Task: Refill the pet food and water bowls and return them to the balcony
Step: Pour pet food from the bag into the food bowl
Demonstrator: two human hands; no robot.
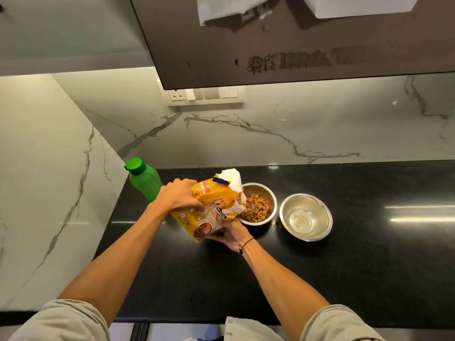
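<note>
Pet food bag (211, 207): "1.2 kg" legible; rest unreadable.

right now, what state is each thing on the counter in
pet food bag: open, tilted over the food bowl, held by left hand and right hand
food bowl: partly filled with kibble
water bowl: holds some water
green bottle: upright, capped

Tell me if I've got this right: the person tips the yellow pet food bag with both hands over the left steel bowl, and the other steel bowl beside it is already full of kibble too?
Not quite. The head view shows both hands, left hand and right hand, tipping the yellow pet food bag over the left steel bowl, but the right steel bowl holds no kibble, only what looks like clear water.
</note>
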